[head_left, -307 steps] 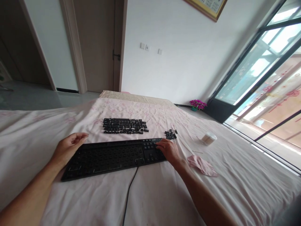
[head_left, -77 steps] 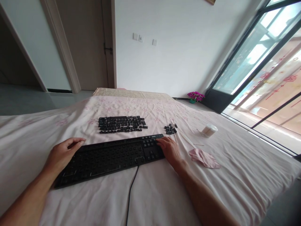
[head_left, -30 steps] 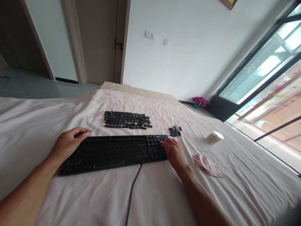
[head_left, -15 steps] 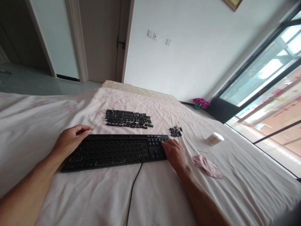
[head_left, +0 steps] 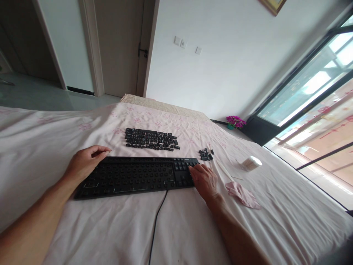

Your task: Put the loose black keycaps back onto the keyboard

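A black keyboard [head_left: 132, 176] lies on the bed, most of its keycaps off, with the bare key posts showing. My left hand [head_left: 86, 160] is at its upper left corner, thumb and fingertips pinched together; anything between them is too small to make out. Over the number pad at the right end, my right hand [head_left: 204, 180] has its fingers bent and closed against the keyboard, hiding what they grip. Beyond the keyboard sit loose black keycaps [head_left: 150, 139] in rough rows. A smaller heap of keycaps [head_left: 204, 154] lies past my right hand.
A clear tub of cotton swabs [head_left: 250, 163] lies at the right, with a loose swab [head_left: 237, 178] near it. Closer in is a crumpled pink cloth [head_left: 242, 195]. The keyboard's cable [head_left: 156, 224] runs toward me across the creased bedsheet [head_left: 110, 232].
The view has shifted very slightly. Both hands keep nearly the same places and poses at the keyboard, and the loose keycaps look unmoved.
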Demonstrator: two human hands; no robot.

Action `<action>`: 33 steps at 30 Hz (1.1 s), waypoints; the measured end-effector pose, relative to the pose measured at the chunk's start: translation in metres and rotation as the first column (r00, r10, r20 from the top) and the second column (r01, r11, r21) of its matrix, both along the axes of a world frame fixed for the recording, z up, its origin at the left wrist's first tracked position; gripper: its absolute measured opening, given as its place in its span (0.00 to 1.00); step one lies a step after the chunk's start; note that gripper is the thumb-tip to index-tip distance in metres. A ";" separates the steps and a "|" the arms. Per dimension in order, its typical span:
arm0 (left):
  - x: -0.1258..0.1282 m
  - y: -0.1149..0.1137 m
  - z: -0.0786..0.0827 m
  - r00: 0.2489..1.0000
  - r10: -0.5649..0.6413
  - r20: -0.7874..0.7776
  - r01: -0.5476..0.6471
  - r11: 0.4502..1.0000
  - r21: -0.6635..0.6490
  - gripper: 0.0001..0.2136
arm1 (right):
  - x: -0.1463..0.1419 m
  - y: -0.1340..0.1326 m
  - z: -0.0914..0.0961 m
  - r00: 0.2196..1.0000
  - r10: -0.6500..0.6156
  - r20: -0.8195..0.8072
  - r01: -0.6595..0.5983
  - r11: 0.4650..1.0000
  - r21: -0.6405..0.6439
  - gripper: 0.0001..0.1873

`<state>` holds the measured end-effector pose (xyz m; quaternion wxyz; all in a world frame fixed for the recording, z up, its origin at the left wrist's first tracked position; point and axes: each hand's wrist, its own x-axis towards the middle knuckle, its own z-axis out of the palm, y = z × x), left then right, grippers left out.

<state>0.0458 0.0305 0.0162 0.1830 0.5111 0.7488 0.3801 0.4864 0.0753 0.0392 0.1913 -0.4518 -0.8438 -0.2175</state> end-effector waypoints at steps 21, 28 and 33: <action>-0.003 0.002 -0.004 1.000 0.009 -0.010 -0.010 1.000 -0.024 0.16 | -0.008 -0.015 0.008 0.997 -0.065 0.047 0.070 0.991 -0.115 0.13; -0.002 0.001 -0.004 1.000 0.008 -0.011 -0.009 1.000 -0.015 0.16 | -0.001 -0.009 0.010 0.998 -0.062 -0.027 0.056 0.980 -0.190 0.15; 0.000 0.001 -0.001 1.000 0.017 -0.010 -0.017 1.000 -0.022 0.16 | -0.001 -0.005 0.013 0.998 -0.055 -0.040 0.045 0.975 -0.220 0.15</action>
